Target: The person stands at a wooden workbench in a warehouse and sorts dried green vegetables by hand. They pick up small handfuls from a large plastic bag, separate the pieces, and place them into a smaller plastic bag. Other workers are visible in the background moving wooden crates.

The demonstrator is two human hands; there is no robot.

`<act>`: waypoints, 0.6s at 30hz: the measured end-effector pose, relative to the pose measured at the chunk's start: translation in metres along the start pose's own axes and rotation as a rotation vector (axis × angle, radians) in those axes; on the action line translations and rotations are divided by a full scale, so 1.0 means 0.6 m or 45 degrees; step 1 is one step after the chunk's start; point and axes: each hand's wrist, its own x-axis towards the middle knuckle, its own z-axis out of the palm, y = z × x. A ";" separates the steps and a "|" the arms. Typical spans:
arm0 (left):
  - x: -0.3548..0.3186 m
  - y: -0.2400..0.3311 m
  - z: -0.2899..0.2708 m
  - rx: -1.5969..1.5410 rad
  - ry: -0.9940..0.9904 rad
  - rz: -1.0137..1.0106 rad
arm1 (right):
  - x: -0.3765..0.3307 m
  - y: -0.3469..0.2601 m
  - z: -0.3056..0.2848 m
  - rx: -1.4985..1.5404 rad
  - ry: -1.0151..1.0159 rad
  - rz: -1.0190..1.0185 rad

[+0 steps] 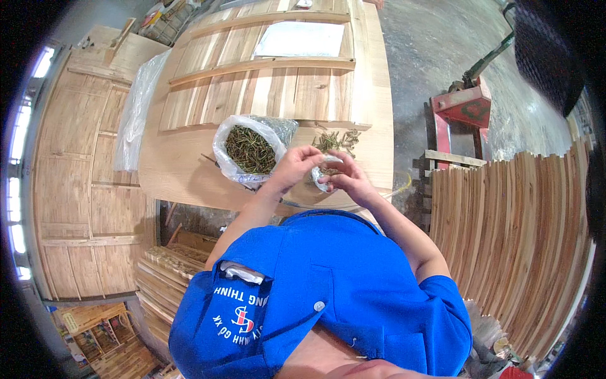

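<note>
My left hand [295, 168] pinches the rim of a small clear plastic bag [319, 180] near the table's front edge. Curled round the other side of this bag is my right hand [355, 184], its fingertips at the mouth. Some thin brownish pieces, apparently screws, show inside. Just beyond my hands a loose pile of similar screws [343, 139] lies on the table. To the left of my hands stands a large white plastic bag [222, 155], its mouth rolled open, filled with many more screws [250, 150]. My fingers partly hide the small bag.
A slatted wooden panel [208, 101] with two crossbars lies farther back on the pale table [372, 95], with a white sheet [300, 40] on it. Plastic film [140, 114] hangs at the left. Stacked boards [505, 246] and a red pallet jack [464, 107] stand right.
</note>
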 end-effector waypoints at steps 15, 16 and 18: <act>0.017 -0.078 0.042 -0.734 0.107 -0.289 | -0.005 0.027 -0.014 0.332 0.350 0.110; 0.019 -0.078 0.044 -0.707 0.116 -0.275 | -0.005 0.034 -0.021 0.320 0.327 0.093; 0.020 -0.080 0.047 -0.629 0.139 -0.255 | -0.005 0.041 -0.027 0.249 0.280 0.086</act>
